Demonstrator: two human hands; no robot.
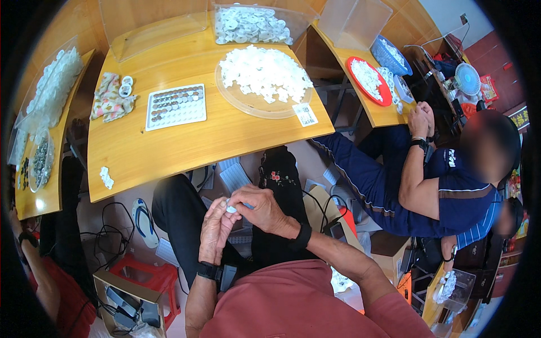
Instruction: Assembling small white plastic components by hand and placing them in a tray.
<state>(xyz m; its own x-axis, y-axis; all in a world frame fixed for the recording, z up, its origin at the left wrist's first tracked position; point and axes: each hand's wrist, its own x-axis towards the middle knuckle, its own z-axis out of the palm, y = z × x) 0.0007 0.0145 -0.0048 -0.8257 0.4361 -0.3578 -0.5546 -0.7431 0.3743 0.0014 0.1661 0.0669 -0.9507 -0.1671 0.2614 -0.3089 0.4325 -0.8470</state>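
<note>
Pinching a small white rounded piece (231, 209) between thumb and fingers, the left hand (214, 225) holds it above the lap, while the right hand (260, 208) closes its curled fingertips on the piece's right side. The hands meet short of the table edge, probably because so small a thing needs fingertips from two sides and a spot close to the eyes. The piece looks smooth and pale with a curved outline; fingers cover much of it, so its markings and exact form cannot be told. Beyond, on a yellow wooden table (225, 132), lies a white rectangular tray (191, 115) with dark round pieces (169, 100) in rows, an order that likely keeps them apart. To its right, a round clear plastic dish (239, 100) bears a loose heap of small white pieces (262, 72), seemingly set within easy reach. Behind the dish, a clear plastic bin (305, 21) holds more white pieces. Left of the tray sits a crumpled floral cloth (108, 102), with two small round white containers (126, 86) at its edge. Farther right, a co-worker in navy (445, 186) sits with hands together near a red round plate (385, 101).
</note>
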